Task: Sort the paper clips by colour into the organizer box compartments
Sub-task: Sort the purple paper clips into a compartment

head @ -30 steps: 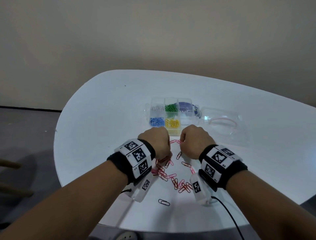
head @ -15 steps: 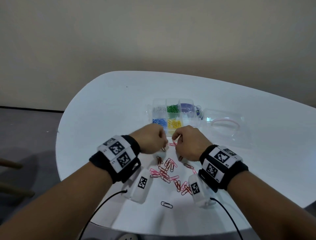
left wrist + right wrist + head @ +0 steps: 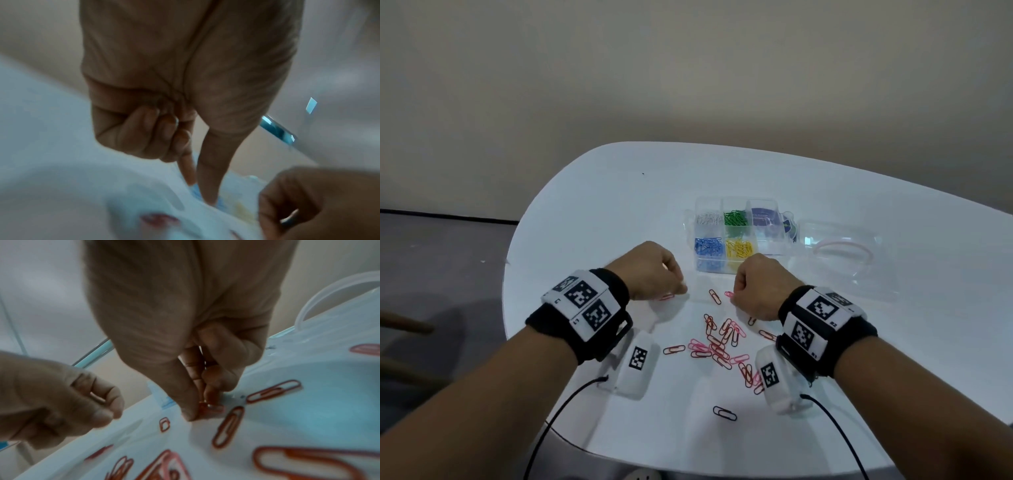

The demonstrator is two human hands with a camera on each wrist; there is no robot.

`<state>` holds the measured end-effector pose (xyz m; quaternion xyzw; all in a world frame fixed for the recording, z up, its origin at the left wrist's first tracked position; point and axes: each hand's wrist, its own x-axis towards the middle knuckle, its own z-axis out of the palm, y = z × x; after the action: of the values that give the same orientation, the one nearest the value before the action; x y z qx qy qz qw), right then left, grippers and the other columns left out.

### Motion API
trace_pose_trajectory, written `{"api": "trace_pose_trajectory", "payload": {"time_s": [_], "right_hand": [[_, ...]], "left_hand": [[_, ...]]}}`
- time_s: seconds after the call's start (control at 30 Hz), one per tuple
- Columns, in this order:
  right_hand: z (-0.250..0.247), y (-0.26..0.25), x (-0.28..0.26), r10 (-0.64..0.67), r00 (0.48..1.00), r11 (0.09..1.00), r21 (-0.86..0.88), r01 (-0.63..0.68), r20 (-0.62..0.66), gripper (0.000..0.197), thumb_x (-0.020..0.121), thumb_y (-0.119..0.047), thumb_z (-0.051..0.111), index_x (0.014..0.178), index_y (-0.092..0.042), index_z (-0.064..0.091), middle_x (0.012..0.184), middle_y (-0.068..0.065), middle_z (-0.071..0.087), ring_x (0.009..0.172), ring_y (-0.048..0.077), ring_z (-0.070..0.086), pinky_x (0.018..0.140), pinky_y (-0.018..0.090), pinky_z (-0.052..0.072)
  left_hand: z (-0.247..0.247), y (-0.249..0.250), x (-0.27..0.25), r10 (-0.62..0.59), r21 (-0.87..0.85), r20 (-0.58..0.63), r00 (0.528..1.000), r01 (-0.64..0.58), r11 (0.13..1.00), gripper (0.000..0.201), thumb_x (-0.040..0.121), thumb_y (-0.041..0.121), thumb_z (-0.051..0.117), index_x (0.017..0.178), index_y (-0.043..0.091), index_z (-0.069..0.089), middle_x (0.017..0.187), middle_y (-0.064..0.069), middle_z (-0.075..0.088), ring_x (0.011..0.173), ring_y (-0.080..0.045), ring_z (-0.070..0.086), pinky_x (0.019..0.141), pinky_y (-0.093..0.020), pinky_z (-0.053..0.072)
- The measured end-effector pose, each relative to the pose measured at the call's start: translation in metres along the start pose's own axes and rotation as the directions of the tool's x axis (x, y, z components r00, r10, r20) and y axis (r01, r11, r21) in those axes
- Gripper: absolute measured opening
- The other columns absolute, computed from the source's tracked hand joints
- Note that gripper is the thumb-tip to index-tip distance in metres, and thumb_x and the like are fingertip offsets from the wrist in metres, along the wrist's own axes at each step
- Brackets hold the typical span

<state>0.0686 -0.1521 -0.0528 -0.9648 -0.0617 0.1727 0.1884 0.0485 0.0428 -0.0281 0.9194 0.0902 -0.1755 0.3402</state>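
Note:
The clear organizer box (image 3: 774, 246) holds white, green, blue and yellow clips in separate compartments. Loose pink and red paper clips (image 3: 722, 346) lie scattered in front of it. My right hand (image 3: 734, 296) pinches a pink clip (image 3: 209, 407) between thumb and forefinger, low over the table. My left hand (image 3: 681, 289) hovers to the left, thumb and forefinger tips (image 3: 207, 198) together and the other fingers curled, with nothing seen between them. A pink clip (image 3: 666, 296) lies on the table just under that hand.
The box's clear lid (image 3: 842, 260) lies open to the right with a pink rubber band (image 3: 842, 245) on it. One dark clip (image 3: 724, 413) lies alone near the table's front edge. Cables run from both wrists over that edge.
The hands were close together over one pink clip; now the left hand has drawn away to the left. A pink clip now lies on the table beneath it. The right hand has stayed put.

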Motion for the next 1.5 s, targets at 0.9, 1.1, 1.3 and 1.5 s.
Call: {"api": "trace_pose_trajectory", "payload": {"time_s": [0.9, 1.1, 1.3, 1.5], "right_hand": [[-0.028, -0.019, -0.083, 0.030, 0.940, 0.728, 0.652, 0.212, -0.339, 0.013, 0.082, -0.020, 0.078, 0.075, -0.011, 0.072, 0.062, -0.002, 0.063, 0.043, 0.002, 0.049, 0.044, 0.014, 0.043], [0.004, 0.007, -0.066, 0.064, 0.997, 0.966, 0.254, -0.050, -0.047, 0.010, 0.081, -0.027, 0.077, 0.077, -0.018, 0.072, 0.078, -0.006, 0.068, 0.076, 0.012, 0.064, 0.068, 0.027, 0.051], [0.011, 0.002, -0.053, 0.067, 0.998, 0.988, 0.139, -0.066, -0.005, 0.009, 0.083, -0.018, 0.069, 0.085, -0.011, 0.066, 0.089, 0.003, 0.068, 0.086, 0.021, 0.066, 0.077, 0.033, 0.056], [0.004, -0.008, -0.058, 0.007, 1.000, 0.995, 0.103, -0.009, 0.019, 0.002, 0.080, -0.008, 0.063, 0.081, -0.010, 0.064, 0.087, 0.003, 0.067, 0.083, 0.020, 0.065, 0.072, 0.032, 0.056]], "left_hand": [[0.054, 0.028, -0.036, 0.222, -0.930, 0.359, 0.907, 0.328, 0.166, 0.013, 0.081, 0.015, 0.042, 0.078, 0.007, 0.053, 0.067, -0.005, 0.048, 0.051, -0.014, 0.045, 0.044, -0.021, 0.033], [0.034, -0.001, -0.035, 0.024, -0.584, 0.035, 0.999, 0.001, 0.812, 0.020, 0.086, 0.022, 0.067, 0.069, 0.014, 0.060, 0.053, 0.007, 0.040, 0.043, -0.008, 0.032, 0.041, -0.018, 0.027], [0.015, -0.030, -0.050, 0.094, 0.155, 0.147, 0.985, -0.116, 0.981, 0.022, 0.070, 0.037, 0.085, 0.082, 0.023, 0.072, 0.056, 0.010, 0.049, 0.047, -0.003, 0.044, 0.049, -0.019, 0.034], [0.021, -0.021, -0.057, 0.121, 0.266, 0.144, 0.982, -0.156, 0.951, 0.015, 0.072, 0.035, 0.082, 0.075, 0.025, 0.072, 0.060, 0.012, 0.053, 0.054, -0.003, 0.049, 0.051, -0.021, 0.034]]}}
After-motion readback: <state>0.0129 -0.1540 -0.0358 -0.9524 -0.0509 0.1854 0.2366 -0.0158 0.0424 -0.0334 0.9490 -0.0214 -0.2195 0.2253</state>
